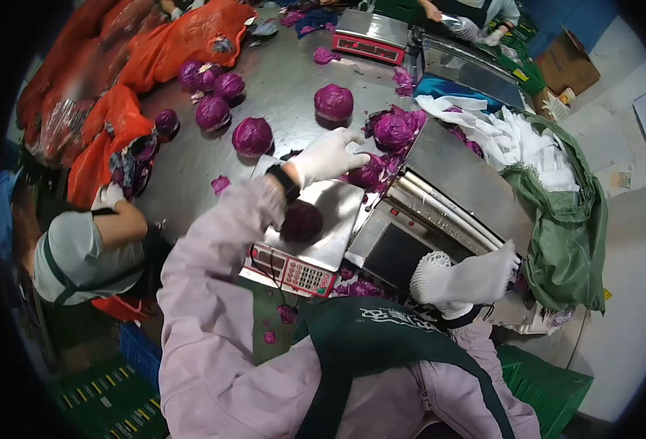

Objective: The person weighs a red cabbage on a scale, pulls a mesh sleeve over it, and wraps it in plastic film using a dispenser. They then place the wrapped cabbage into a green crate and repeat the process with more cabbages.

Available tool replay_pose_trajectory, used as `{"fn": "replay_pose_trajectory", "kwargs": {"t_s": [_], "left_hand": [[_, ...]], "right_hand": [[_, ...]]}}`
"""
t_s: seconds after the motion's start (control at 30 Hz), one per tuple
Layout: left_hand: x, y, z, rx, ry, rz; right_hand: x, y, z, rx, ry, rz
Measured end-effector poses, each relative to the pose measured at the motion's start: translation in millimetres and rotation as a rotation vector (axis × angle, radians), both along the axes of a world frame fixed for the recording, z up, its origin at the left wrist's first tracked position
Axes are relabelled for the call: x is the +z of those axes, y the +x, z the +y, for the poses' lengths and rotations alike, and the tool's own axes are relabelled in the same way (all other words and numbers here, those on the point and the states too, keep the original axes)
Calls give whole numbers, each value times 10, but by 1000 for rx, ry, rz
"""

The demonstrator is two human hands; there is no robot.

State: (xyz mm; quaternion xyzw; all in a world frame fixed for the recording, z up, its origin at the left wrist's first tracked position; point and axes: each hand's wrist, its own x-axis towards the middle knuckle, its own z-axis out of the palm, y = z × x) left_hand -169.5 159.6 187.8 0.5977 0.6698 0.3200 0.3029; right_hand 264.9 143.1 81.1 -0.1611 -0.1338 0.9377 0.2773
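My left hand [332, 156], in a white glove with a dark band at the wrist, reaches across the scale with its fingers apart. Its fingertips are right at a purple cabbage [367, 173] among loose leaves. Below that forearm, another purple cabbage [302, 222] rests on the steel pan of the digital scale [341, 252]. My right hand [455, 309] is at the front of the wrapping machine [411, 238], with a white foam net [431, 276] bunched over it. The net and motion blur hide most of its fingers.
Several purple cabbages [253, 137] stand on the steel table [294, 88]. Orange net sacks [184, 47] lie at the left, where a co-worker [89, 249] handles one. A green sack [568, 234] with white foam nets stands at the right. Another scale [370, 36] is at the back.
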Motion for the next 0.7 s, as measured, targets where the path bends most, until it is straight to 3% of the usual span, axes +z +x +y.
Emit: {"fn": "replay_pose_trajectory", "kwargs": {"t_s": [0.07, 0.1, 0.13, 0.2, 0.27, 0.3, 0.33, 0.43, 0.6, 0.7], "left_hand": [[-184, -100, 530, -62, -175, 233], [-321, -115, 759, -99, -297, 254], [-395, -77, 943, -138, -392, 316], [-1250, -109, 1335, -185, -309, 319], [-1560, 84, 1363, -92, -426, 279], [-1644, 87, 1374, -192, -490, 168], [-1689, 135, 1378, -172, -573, 311], [-1715, -56, 1358, -116, -535, 84], [-774, -650, 641, 74, -298, -474], [-500, -1058, -16, 302, -424, -521]], "right_hand": [[324, -261, -75, 77, 652, -480], [770, -608, -88, 133, 251, -277], [447, -382, -61, 235, 394, -383], [790, -543, -54, 227, 400, -380], [851, -576, -53, 203, 277, -375], [747, -525, -83, 164, 339, -404], [722, -511, -101, 132, 398, -436], [776, -507, -108, 140, 321, -454], [627, -568, -96, 177, 289, -440], [612, -707, -93, 259, 275, -416]]}}
